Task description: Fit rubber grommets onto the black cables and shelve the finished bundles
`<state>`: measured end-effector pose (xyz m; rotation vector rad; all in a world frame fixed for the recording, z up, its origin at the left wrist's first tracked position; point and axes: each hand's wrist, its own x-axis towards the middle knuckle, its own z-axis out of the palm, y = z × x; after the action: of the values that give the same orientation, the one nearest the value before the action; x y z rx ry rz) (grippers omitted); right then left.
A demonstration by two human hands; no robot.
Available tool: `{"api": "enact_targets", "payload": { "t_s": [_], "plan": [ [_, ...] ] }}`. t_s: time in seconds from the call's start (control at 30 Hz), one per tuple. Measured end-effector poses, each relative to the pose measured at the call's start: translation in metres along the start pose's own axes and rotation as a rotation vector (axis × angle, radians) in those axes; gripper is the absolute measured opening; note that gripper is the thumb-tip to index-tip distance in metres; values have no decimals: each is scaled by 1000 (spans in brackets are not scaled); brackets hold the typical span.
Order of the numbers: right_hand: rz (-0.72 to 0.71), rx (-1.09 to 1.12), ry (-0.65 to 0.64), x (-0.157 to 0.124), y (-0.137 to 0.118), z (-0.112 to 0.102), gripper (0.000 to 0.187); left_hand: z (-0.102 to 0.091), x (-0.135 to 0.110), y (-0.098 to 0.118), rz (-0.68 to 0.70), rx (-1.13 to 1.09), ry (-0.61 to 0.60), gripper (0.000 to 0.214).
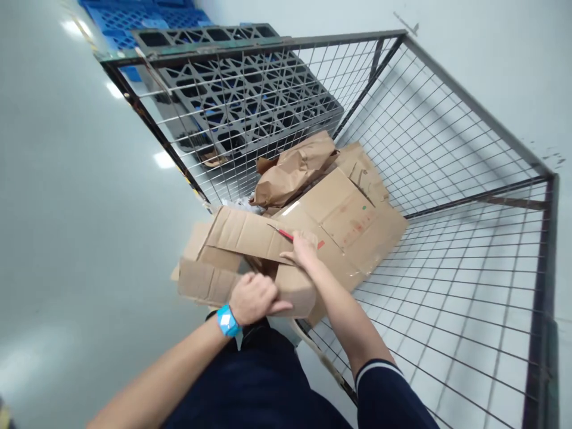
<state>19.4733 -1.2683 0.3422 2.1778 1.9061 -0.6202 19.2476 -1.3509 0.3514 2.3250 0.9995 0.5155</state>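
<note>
An opened cardboard box (243, 229), its flaps spread, is held in front of my body. My left hand (254, 299), with a blue band on its wrist, is closed over the near edge of this box, thumb pointing right. My right hand (304, 249) is closed around a red utility knife (286, 233); its thin blade points left over the far flap. The same hand rests against the box's right part. Beyond it, flattened cardboard (348, 217) and crumpled brown paper (297, 167) lie inside a wire mesh cage (447, 119).
The cage's mesh sides rise on the left, back and right, with dark metal frames. Grey plastic pallets (250, 89) lean outside its far left side, and blue pallets (134, 18) lie behind them. A white wall (491, 47) stands behind; smooth grey floor (80, 208) extends left.
</note>
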Motion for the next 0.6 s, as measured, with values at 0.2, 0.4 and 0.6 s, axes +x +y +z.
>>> {"api": "enact_targets", "payload": {
  "t_s": [0.2,0.4,0.6],
  "plan": [
    [-78,7,38,-1,16,-9,77,11,-63,10,155,148,233,16],
    [-328,-80,118,-69,47,-14,42,-3,-80,-1,22,123,256,12],
    [-446,-247,175,-143,114,-9,47,-50,-54,23,-268,-89,57,42]
  ]
}}
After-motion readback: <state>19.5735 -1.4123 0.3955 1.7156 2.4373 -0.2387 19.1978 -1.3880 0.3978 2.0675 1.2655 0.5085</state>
